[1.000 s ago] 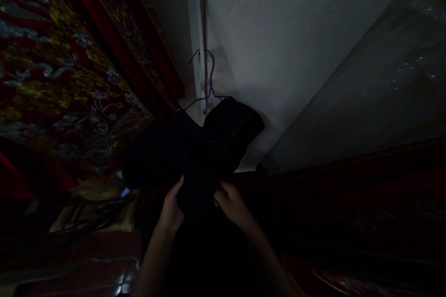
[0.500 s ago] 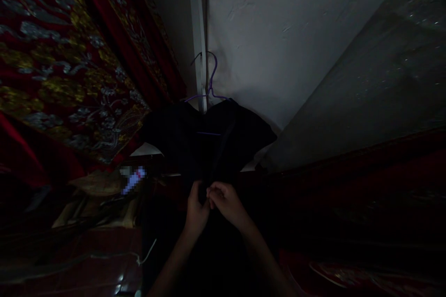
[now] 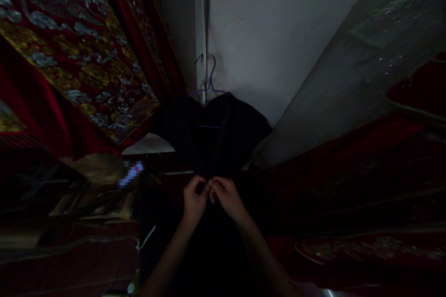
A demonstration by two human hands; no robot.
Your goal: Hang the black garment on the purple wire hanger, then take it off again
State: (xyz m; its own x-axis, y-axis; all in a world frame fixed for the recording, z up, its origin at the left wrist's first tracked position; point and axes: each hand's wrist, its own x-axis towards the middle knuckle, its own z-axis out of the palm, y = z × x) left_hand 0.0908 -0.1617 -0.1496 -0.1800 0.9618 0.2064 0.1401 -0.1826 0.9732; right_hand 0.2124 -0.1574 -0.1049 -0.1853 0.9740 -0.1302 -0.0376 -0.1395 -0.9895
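A dark short-sleeved garment [image 3: 244,125], its front parted in a V at the neck, hangs on a purple hanger [image 3: 211,74]. The hanger's hook is caught on a pale strip [image 3: 201,23] on the wall. At the bottom of the V, my left hand [image 3: 195,197] pinches the garment's front edge between thumb and fingers. My right hand [image 3: 226,195] pinches the cloth right beside it, fingertips almost touching the left ones. Darkness hides the lower part of the garment and any small fastener in the fingers.
Red cloth embroidered in gold and silver [image 3: 94,55] hangs at the left. Clear plastic sheeting [image 3: 334,69] slopes at the right above more red fabric [image 3: 365,246]. A blurred blue-white object [image 3: 130,174] lies at lower left, above a red tiled floor [image 3: 80,255].
My hands have drawn up against the garment's front, and the left fingers have closed into a pinch beside the right. The view has shifted slightly.
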